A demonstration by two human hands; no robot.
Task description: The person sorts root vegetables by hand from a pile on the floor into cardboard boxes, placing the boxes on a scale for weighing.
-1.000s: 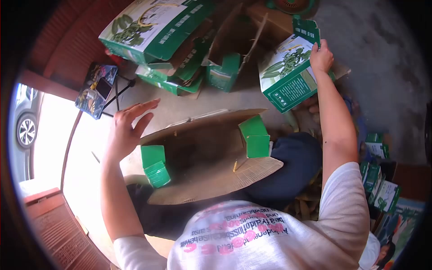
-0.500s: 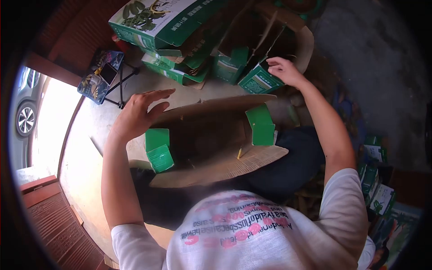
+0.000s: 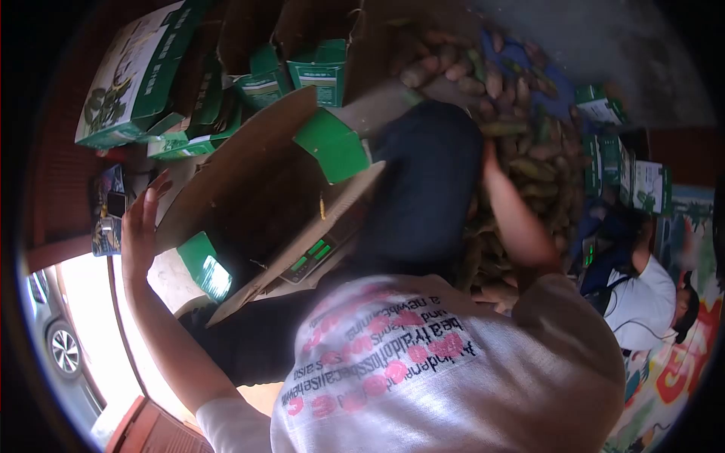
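Note:
An open cardboard box (image 3: 249, 143) with green end flaps (image 3: 332, 147) stands before me, its brown side flaps spread outward. Its inside is dark, and I cannot make out any contents. My left hand (image 3: 142, 226) is held up beside the box's left end, fingers stretched out and holding nothing. Over on the right, my right hand (image 3: 489, 157) reaches past my knee to a large heap of long greenish and reddish-brown root vegetables (image 3: 540, 170). Its fingers are hidden behind the knee and blurred. A small yellow piece (image 3: 322, 208) is on the near flap.
A scale with a lit green display (image 3: 311, 257) shows below the box's near flap. Green-and-white cartons (image 3: 136, 75) are stacked at the back left, with open boxes (image 3: 317, 79) beside them. Another person (image 3: 642, 302) sits at the right near more cartons (image 3: 649, 185).
My view has turned right, bringing the vegetable heap into sight. My right hand has gone from the open boxes at the back to the heap. My left hand stays raised near the box.

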